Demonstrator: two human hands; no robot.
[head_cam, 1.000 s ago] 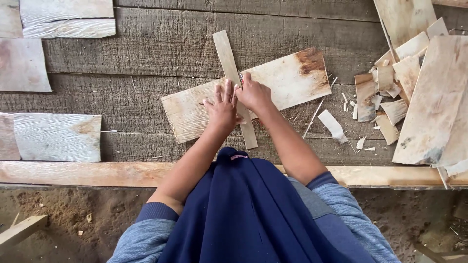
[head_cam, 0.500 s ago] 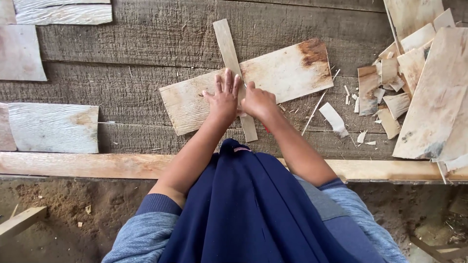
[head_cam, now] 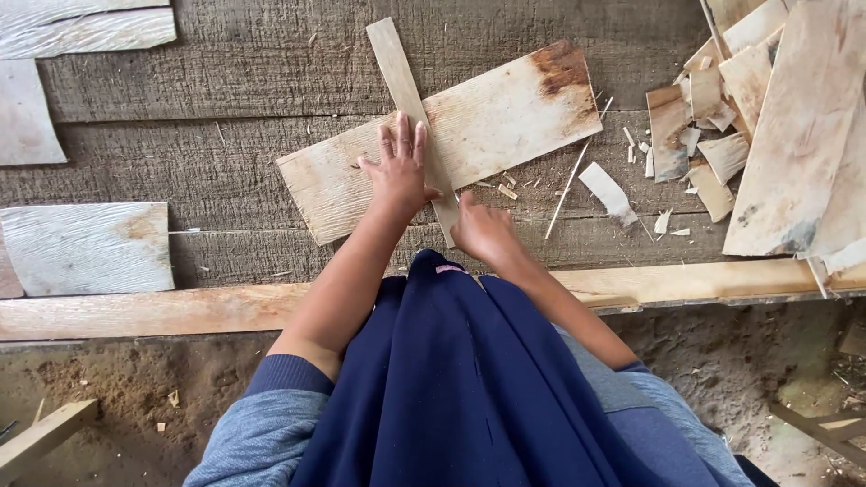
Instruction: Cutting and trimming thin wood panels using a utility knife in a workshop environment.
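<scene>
At frame centre, left hand (head_cam: pixel 400 171) presses flat, fingers spread, pinning narrow strip (head_cam: pixel 410 99) across veneer sheet (head_cam: pixel 451 140) as a guide; right hand (head_cam: pixel 483 230), at 5 o'clock, is loosely curled at the strip's near end, contents indiscernible.

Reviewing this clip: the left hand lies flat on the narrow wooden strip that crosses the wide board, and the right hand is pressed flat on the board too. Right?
Not quite. In the head view the left hand does lie flat on the narrow strip crossing the wide board, but the right hand is curled at the strip's lower end.
</scene>
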